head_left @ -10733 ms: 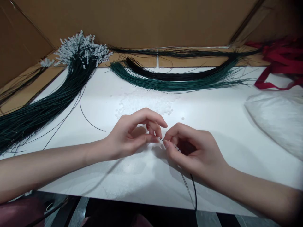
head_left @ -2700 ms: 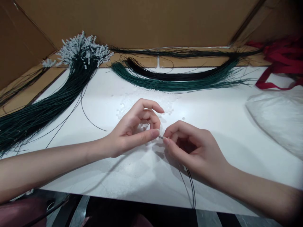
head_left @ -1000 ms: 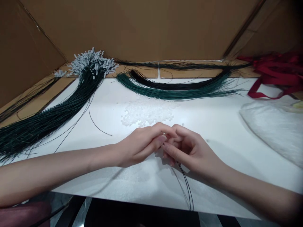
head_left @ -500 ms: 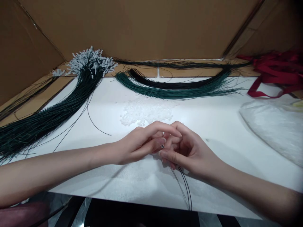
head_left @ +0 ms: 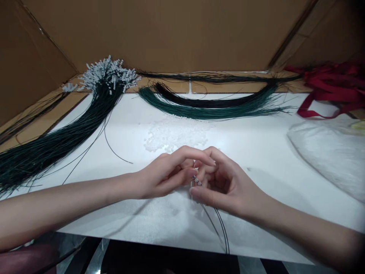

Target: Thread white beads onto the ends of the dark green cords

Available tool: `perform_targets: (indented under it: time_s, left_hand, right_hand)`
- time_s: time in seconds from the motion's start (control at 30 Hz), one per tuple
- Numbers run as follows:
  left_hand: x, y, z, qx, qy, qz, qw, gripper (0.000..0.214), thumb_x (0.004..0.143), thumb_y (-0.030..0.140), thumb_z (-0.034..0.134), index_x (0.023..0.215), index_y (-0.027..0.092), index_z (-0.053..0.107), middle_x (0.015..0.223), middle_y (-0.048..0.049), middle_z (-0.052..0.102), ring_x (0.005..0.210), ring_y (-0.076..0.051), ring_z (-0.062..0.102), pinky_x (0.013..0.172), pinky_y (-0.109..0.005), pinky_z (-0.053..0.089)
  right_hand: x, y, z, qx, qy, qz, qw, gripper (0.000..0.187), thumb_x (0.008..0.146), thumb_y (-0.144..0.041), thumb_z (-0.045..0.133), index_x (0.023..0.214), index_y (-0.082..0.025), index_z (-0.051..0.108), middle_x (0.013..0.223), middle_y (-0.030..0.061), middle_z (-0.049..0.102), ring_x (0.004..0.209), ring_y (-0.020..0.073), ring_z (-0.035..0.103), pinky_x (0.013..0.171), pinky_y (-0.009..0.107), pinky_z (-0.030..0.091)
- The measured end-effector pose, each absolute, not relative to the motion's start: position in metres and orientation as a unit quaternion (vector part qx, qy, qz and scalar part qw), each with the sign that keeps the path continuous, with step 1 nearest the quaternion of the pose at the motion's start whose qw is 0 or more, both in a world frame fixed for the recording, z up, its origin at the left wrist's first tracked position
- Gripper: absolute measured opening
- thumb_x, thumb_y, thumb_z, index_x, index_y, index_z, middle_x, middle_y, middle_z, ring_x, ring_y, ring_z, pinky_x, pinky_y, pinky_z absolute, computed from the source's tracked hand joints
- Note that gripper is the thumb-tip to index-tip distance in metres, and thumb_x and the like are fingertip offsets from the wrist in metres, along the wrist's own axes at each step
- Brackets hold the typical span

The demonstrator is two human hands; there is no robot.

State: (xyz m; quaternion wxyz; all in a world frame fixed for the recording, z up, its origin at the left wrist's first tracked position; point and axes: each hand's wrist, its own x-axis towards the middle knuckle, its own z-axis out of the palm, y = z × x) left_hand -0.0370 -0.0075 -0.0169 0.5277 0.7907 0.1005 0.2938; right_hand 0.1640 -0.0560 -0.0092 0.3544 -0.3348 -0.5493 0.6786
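Note:
My left hand and my right hand meet over the front of the white table. Between them are a few thin dark wires, with small white beads near the upper ends. My left thumb and fingers pinch those ends beside the beads. The right thumb lies against the wires just below, its other fingers curled behind. From under the right hand the wires hang down past the table edge. Behind the hands lies a spread of loose white beads.
At left lies a thick bundle of dark green wires with white-beaded tips. Further wires lie along the back. Red ribbon and a clear plastic bag are at right. Cardboard walls surround the table.
My right thumb has shifted slightly down and left, away from the left fingertips. The white beads on the wires now show between the hands.

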Motion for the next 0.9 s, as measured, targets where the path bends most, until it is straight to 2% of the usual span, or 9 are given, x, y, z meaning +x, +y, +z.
perform_targets:
  time_s: [0.07,0.17,0.3,0.5,0.63,0.77,0.83,0.9]
  left_hand:
    - [-0.038,-0.008,-0.016,0.792,0.109,0.303,0.518,0.032,0.101,0.010,0.041,0.131,0.022,0.043,0.089,-0.0044,0.064,0.074,-0.012,0.065,0.059,-0.021,0.048]
    - [-0.039,-0.008,-0.017,0.799,0.135,0.335,0.481,0.033,0.099,0.011,0.047,0.130,0.022,0.044,0.079,-0.0003,0.059,0.061,-0.009,0.058,0.053,-0.018,0.043]
    - [-0.040,-0.006,-0.020,0.801,0.153,0.377,0.439,0.032,0.097,0.009,0.050,0.126,0.022,0.046,0.078,0.0014,0.053,0.060,-0.007,0.055,0.054,-0.018,0.043]
    - [-0.042,-0.008,-0.016,0.782,0.165,0.413,0.436,0.031,0.097,0.004,0.048,0.123,0.020,0.045,0.071,0.0038,0.049,0.060,-0.007,0.052,0.055,-0.017,0.042]
    - [-0.043,-0.009,-0.013,0.759,0.199,0.408,0.467,0.023,0.101,0.008,0.042,0.121,0.019,0.045,0.070,0.0021,0.055,0.063,-0.008,0.053,0.059,-0.020,0.043]
    - [-0.046,-0.009,-0.014,0.739,0.191,0.406,0.502,0.022,0.104,0.015,0.038,0.124,0.018,0.047,0.078,-0.0029,0.063,0.071,-0.011,0.058,0.066,-0.023,0.047]
    - [-0.048,-0.008,-0.014,0.746,0.175,0.392,0.510,0.024,0.103,0.018,0.041,0.127,0.018,0.046,0.083,-0.0051,0.064,0.078,-0.013,0.062,0.069,-0.025,0.049]
    - [-0.049,-0.008,-0.013,0.763,0.166,0.366,0.507,0.033,0.098,0.017,0.053,0.130,0.019,0.045,0.084,-0.0049,0.063,0.081,-0.015,0.063,0.067,-0.024,0.050]
  right_hand:
    - [0.164,-0.057,-0.008,-0.349,-0.561,0.666,0.347,0.036,0.081,-0.013,0.076,0.102,-0.024,0.048,0.079,-0.0064,0.056,0.063,0.0072,0.051,0.056,0.022,0.040]
    - [0.163,-0.058,-0.007,-0.364,-0.573,0.648,0.345,0.040,0.082,-0.015,0.074,0.107,-0.027,0.045,0.080,-0.0058,0.058,0.063,0.0094,0.052,0.058,0.025,0.042]
    - [0.161,-0.061,-0.005,-0.375,-0.590,0.632,0.335,0.046,0.081,-0.013,0.071,0.114,-0.029,0.044,0.074,-0.0070,0.056,0.062,0.0109,0.051,0.057,0.025,0.042]
    - [0.162,-0.062,-0.003,-0.399,-0.613,0.567,0.378,0.039,0.082,-0.009,0.064,0.110,-0.027,0.045,0.072,-0.0073,0.053,0.055,0.0090,0.047,0.050,0.022,0.040]
    - [0.163,-0.061,-0.005,-0.406,-0.612,0.539,0.414,0.031,0.085,-0.012,0.064,0.108,-0.026,0.047,0.072,-0.0066,0.052,0.055,0.0087,0.048,0.049,0.021,0.040]
    - [0.165,-0.061,-0.008,-0.409,-0.605,0.532,0.429,0.028,0.088,-0.017,0.066,0.107,-0.027,0.049,0.069,-0.0068,0.058,0.052,0.0085,0.047,0.047,0.021,0.040]
    - [0.165,-0.062,-0.009,-0.418,-0.606,0.522,0.431,0.029,0.088,-0.019,0.068,0.108,-0.028,0.049,0.069,-0.0065,0.060,0.051,0.0088,0.046,0.045,0.021,0.038]
    - [0.165,-0.062,-0.010,-0.419,-0.612,0.514,0.431,0.029,0.088,-0.019,0.068,0.108,-0.029,0.050,0.068,-0.0065,0.061,0.050,0.0093,0.046,0.045,0.021,0.037]
